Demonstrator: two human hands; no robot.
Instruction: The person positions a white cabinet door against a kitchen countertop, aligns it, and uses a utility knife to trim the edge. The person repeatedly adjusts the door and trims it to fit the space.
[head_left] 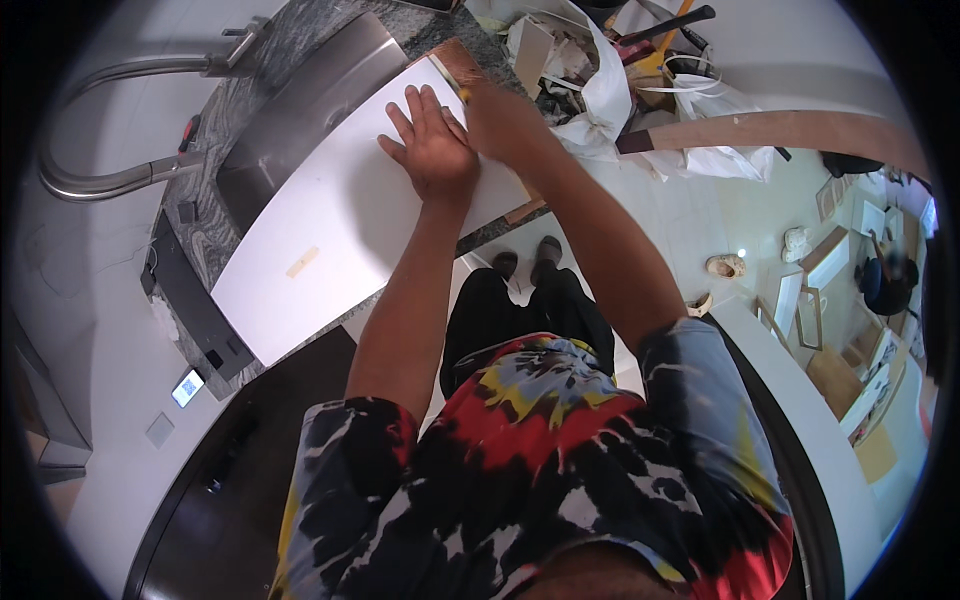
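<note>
A long white board (310, 225) lies over the sink and the stone counter, with a small beige strip of tape (302, 262) on its face. My left hand (432, 152) is pressed flat on the board near its far right end, fingers spread. Right beside it, my right hand (503, 122) is closed at the board's far right edge. A small yellow bit shows at its fingers, but what it grips is too hidden to name. Brown wood (458, 62) shows beyond that edge.
A curved metal faucet (120, 185) stands left of the steel sink (300, 110). White bags (605, 105) with scraps and tools sit at the far right, near a wooden strip (790, 130). A lit phone (187, 387) rests at the left. Shoes (727, 265) and wooden pieces lie on the floor.
</note>
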